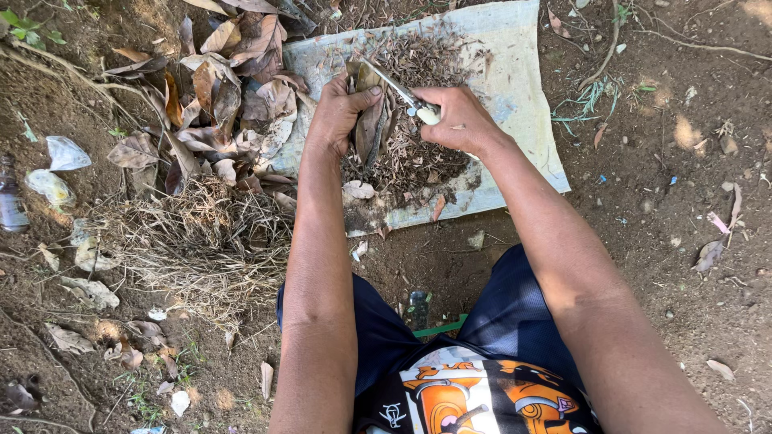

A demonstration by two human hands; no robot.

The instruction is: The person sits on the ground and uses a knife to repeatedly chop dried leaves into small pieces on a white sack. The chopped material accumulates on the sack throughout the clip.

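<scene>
My left hand (338, 112) grips a bundle of brown dry leaves (371, 120), held upright over a pale sheet (515, 88) spread on the soil. My right hand (460, 119) is closed around the pale handle of a knife (402, 92); its thin metal blade points up and left and lies against the top of the leaf bundle. Below both hands, a heap of chopped leaf bits (414, 157) covers the middle of the sheet.
A pile of whole dry leaves (225, 96) lies left of the sheet, with a tuft of dry grass and roots (201, 241) below it. Crumpled plastic scraps (64, 153) and a small bottle (10, 197) sit at the left edge. Bare soil with twigs lies to the right.
</scene>
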